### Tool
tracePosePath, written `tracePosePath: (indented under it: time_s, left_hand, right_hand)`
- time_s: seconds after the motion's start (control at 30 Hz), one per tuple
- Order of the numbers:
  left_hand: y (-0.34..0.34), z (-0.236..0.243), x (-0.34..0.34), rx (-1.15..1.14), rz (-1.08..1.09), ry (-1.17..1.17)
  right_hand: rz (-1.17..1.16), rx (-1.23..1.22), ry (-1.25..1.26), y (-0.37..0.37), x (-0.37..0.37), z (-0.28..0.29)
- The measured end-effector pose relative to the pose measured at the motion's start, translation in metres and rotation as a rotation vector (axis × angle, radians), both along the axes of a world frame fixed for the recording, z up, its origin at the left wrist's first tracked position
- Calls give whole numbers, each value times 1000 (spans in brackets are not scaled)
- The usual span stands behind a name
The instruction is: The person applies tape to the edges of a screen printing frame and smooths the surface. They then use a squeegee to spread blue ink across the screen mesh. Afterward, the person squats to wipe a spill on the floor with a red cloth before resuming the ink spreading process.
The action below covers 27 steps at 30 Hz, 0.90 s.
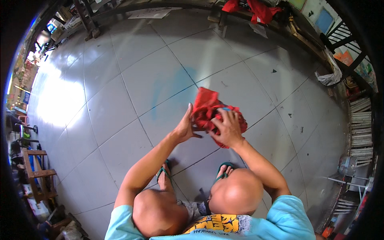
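Note:
A bunched red cloth is in front of me above the grey tiled floor, a flat corner of it sticking up at the far side. My right hand lies over its right part with the fingers curled into the folds. A small blue patch shows by those fingertips; what it is I cannot make out. At the cloth's left edge is my left hand, thumb and fingers spread apart. Whether it touches the cloth is hard to tell.
Faint blue smears mark the tiles beyond the cloth. A wooden bench with red fabric stands far right. A small wooden frame is at the left, a slatted wooden rack at the right. My sandalled feet are below my hands.

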State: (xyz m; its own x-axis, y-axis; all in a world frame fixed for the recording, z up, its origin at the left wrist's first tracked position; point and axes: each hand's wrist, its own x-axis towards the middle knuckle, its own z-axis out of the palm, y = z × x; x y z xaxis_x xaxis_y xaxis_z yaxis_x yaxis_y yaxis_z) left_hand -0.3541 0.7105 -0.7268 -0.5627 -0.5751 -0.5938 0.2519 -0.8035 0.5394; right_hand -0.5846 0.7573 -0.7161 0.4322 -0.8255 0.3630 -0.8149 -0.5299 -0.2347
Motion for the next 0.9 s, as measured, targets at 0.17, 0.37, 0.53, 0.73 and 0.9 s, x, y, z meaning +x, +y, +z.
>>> tracePosePath:
  time_s: [0.17,0.37,0.53,0.73,0.9]
  left_hand:
    - [-1,-20,-6,33,165,410]
    - [-14,-39,21,-38,390,249]
    - [-9,-23,7,-147,361,51]
    - [-8,-27,-38,86,462,-335]
    - [-5,-60,-38,111,530,-882]
  right_hand:
    - [142,109,0,21,44,22]
    - [258,102,-26,32,19,29]
    - [415,88,-64,16,25,19]
    - [532,342,250,-10,56,3]
    - [727,379,404,-15,65,-12]
